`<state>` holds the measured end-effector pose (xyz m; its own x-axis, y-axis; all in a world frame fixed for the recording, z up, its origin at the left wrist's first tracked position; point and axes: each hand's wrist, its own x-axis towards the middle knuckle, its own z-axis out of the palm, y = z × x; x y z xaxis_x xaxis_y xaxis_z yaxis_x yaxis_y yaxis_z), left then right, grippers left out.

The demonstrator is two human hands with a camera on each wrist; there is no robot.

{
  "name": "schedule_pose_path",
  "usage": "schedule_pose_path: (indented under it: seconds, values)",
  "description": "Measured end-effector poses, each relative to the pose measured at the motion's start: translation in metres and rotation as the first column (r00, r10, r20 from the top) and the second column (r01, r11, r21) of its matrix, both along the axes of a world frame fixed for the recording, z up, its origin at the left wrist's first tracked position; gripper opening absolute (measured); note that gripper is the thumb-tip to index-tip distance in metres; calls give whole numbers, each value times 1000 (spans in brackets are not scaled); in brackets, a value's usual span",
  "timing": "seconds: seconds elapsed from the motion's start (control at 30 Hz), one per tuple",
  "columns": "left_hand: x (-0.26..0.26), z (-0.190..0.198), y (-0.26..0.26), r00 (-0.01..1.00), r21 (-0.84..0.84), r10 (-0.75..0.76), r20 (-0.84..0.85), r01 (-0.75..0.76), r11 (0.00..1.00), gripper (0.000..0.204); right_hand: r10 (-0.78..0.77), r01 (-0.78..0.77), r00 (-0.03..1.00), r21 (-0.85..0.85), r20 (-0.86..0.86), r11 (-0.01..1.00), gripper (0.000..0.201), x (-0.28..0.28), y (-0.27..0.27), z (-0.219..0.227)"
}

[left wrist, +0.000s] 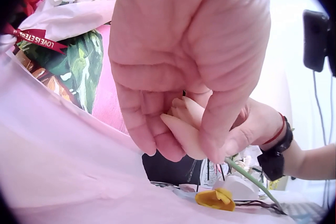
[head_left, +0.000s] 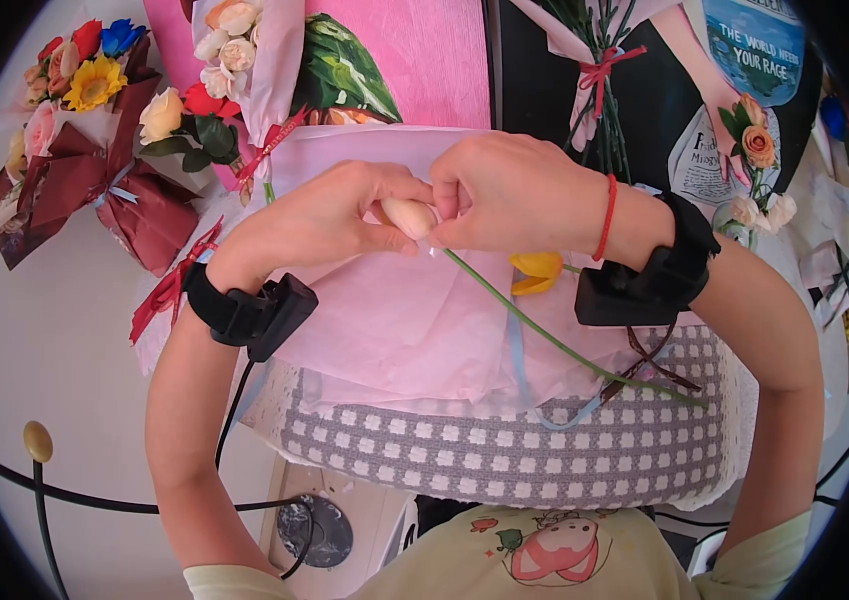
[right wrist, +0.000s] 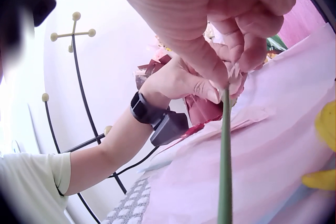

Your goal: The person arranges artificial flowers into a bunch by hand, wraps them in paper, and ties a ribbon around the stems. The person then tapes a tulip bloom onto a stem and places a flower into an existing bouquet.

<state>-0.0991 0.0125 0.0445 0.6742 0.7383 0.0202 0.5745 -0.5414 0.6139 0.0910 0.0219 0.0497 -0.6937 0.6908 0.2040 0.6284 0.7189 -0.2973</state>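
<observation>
A cream flower (head_left: 410, 217) with layered petals is between my two hands, above pink wrapping paper (head_left: 395, 335). My left hand (head_left: 330, 215) holds the flower head, thumb on one side and fingers on the other. Right at the base of the bloom, my right hand (head_left: 520, 195) pinches the top of the green stem (head_left: 545, 335). That stem slants down to the right across the paper and over the checked cushion. In the left wrist view, the petals (left wrist: 185, 129) show between thumb and fingers. Below my right hand lies a yellow flower (head_left: 537, 272) on the paper.
Bouquets surround the work: a maroon-wrapped one (head_left: 115, 190) at left, a pink-wrapped one (head_left: 235, 50) behind, and tied green stems (head_left: 605, 100) at back right. A grey checked cushion (head_left: 505, 450) lies in front. Brown and blue ribbons (head_left: 645, 360) trail over its right side.
</observation>
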Motion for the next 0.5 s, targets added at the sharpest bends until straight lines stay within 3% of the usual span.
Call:
schedule_pose_path:
  seconds: [0.17,0.23,0.27,0.33,0.37,0.43,0.47,0.5]
  values:
    - [-2,1,1,998,11,57,-25,-57,998,40,-49,61,990,91,-131,994,26,2,2,-12]
    - [-3,-2,1,981,9,65,181,-68,998,52,-50,68,980,88,-194,994,29,2,3,-10]
    - [-3,-5,1,982,10,65,180,-68,998,52,-47,56,975,38,-219,998,30,3,6,-7]
    - [-2,-14,0,784,-154,159,601,-82,985,60,-47,46,968,-9,-248,999,31,5,13,-3]
    - [1,-18,-1,786,-152,156,599,-80,985,60,6,-27,950,-62,-313,998,30,6,18,-3]
    - [11,-23,-7,540,-311,352,765,-170,935,59,55,-103,923,-107,-381,989,29,8,25,-2]
    - [16,-26,-11,541,-309,351,764,-170,936,59,48,-116,904,-135,-424,984,32,9,28,-2]
    - [20,-29,-15,467,-395,410,783,-136,909,56,41,-130,884,-162,-465,978,37,9,28,-1]
